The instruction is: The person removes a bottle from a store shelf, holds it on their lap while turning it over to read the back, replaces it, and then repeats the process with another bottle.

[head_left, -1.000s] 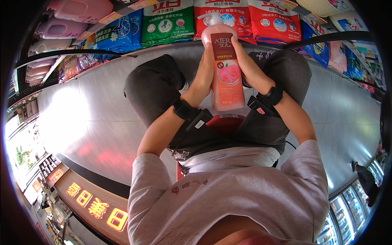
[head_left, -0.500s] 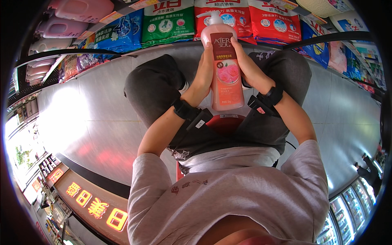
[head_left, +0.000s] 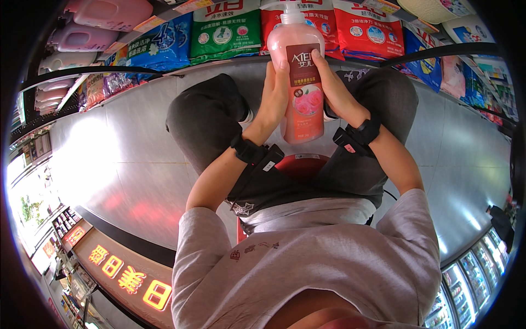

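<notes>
Between my two hands is a pink pump bottle (head_left: 303,123), with a white pump top, a dark red label and a picture of pink roses on its front. My left hand (head_left: 275,90) grips its left side, thumb lying on the front. On the opposite side my right hand (head_left: 334,88) presses against it, thumb along the edge of the label. The bottle is held up above the floor between my knees, its front toward me. My other fingers are mostly hidden behind it.
Ahead, a low shelf holds green (head_left: 226,33) and red bags (head_left: 368,33), with a blue bag (head_left: 160,46) to the left. Pink jugs (head_left: 82,37) stand at the far left. I sit on a red stool (head_left: 298,167). Glass-door coolers (head_left: 466,279) stand at lower right; a lit sign (head_left: 131,277) at lower left.
The bottle has shifted slightly away from me and its top has tipped a little, while both hands keep their hold. A person at the far right has moved.
</notes>
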A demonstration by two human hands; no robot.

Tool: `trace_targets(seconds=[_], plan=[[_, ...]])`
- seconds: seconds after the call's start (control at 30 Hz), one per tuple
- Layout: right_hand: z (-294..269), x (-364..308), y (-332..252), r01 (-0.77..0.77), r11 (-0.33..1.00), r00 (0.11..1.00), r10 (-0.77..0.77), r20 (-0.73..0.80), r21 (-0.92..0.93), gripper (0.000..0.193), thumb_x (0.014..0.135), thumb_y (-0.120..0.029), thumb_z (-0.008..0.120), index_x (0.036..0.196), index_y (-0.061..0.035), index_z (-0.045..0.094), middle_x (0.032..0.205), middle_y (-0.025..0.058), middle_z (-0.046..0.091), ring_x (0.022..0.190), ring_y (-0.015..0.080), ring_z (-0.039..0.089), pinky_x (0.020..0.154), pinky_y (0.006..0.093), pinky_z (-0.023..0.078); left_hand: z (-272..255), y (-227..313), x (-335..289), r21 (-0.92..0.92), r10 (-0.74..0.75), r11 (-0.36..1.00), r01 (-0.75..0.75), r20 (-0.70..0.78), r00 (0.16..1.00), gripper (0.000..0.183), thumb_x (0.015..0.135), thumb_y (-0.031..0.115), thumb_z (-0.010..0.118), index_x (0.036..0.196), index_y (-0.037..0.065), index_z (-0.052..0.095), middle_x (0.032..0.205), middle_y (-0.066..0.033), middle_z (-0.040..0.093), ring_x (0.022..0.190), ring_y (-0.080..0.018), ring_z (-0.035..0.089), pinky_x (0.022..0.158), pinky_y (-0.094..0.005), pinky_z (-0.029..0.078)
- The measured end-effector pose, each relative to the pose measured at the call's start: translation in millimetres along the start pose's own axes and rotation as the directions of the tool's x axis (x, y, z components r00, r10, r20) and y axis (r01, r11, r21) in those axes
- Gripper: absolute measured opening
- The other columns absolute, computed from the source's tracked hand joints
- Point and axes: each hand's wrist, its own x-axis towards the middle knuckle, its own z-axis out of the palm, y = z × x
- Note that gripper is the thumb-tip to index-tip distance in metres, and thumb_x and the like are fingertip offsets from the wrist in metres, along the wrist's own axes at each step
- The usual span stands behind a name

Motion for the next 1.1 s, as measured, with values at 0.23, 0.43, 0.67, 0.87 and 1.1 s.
trace_targets(seconds=[0.23, 0.43, 0.67, 0.87, 1.1], plan=[[2.3, -7.1, -9.1, 0.046, 0.998, 0.998, -0.044, 0.041, -0.053, 0.057, 0.092, -0.049, 0.039, 0.121, -0.0007, 0.046, 0.112, 0.0076, 0.055, 0.101, 0.012, 0.051, 0.089, 0.0252, 0.038, -0.6, 3.5, -4.0, 0.074, 0.112, 0.99, -0.116, 0.053, 0.992, 0.041, 0.097, 0.033, 0.033, 0.122, 0.0, 0.033, 0.112, -0.011, 0.048, 0.102, -0.0142, 0.048, 0.088, -0.0284, 0.04], [-2.4, -9.5, -10.9, 0.084, 0.994, 0.993, -0.078, 0.083, -0.063, 0.052, 0.092, -0.046, 0.042, 0.119, -0.0013, 0.048, 0.111, 0.007, 0.055, 0.1, 0.0112, 0.051, 0.088, 0.0251, 0.039, -3.2, 0.9, -5.1, 0.164, 0.199, 0.964, -0.21, 0.081, 0.977, 0.041, 0.096, 0.028, 0.039, 0.123, 0.0, 0.031, 0.116, -0.0125, 0.046, 0.106, -0.0164, 0.046, 0.092, -0.0307, 0.038], [-6.9, -5.5, -8.6, 0.125, 0.992, 0.987, -0.121, 0.102, -0.032, 0.051, 0.092, -0.045, 0.045, 0.117, -0.0006, 0.049, 0.107, 0.0058, 0.057, 0.097, 0.0095, 0.053, 0.086, 0.0241, 0.041, 0.6, 7.4, -7.1, 0.178, 0.192, 0.962, -0.205, 0.088, 0.977, 0.04, 0.095, 0.027, 0.04, 0.123, 0.0, 0.031, 0.116, -0.0125, 0.046, 0.107, -0.0161, 0.045, 0.093, -0.0309, 0.037], [-5.0, -3.7, -6.7, 0.083, 0.996, 0.992, -0.084, 0.089, 0.021, 0.051, 0.091, -0.045, 0.046, 0.117, -0.0008, 0.049, 0.106, 0.0055, 0.057, 0.094, 0.0085, 0.054, 0.084, 0.0232, 0.042, -1.3, 3.3, -5.0, 0.117, 0.133, 0.983, -0.14, 0.064, 0.989, 0.036, 0.096, 0.027, 0.038, 0.12, 0.001, 0.033, 0.114, -0.0115, 0.047, 0.105, -0.0147, 0.045, 0.091, -0.0297, 0.038], [-3.5, -4.0, -8.2, 0.06, 0.997, 0.994, -0.064, 0.084, 0.049, 0.048, 0.093, -0.044, 0.042, 0.118, -0.0031, 0.048, 0.11, 0.0061, 0.056, 0.1, 0.0116, 0.054, 0.088, 0.0274, 0.042, -1.2, 3.5, -4.6, 0.178, 0.13, 0.975, -0.132, 0.021, 0.991, 0.037, 0.096, 0.03, 0.038, 0.116, -0.001, 0.037, 0.108, -0.0134, 0.052, 0.099, -0.0159, 0.05, 0.087, -0.0303, 0.041]])
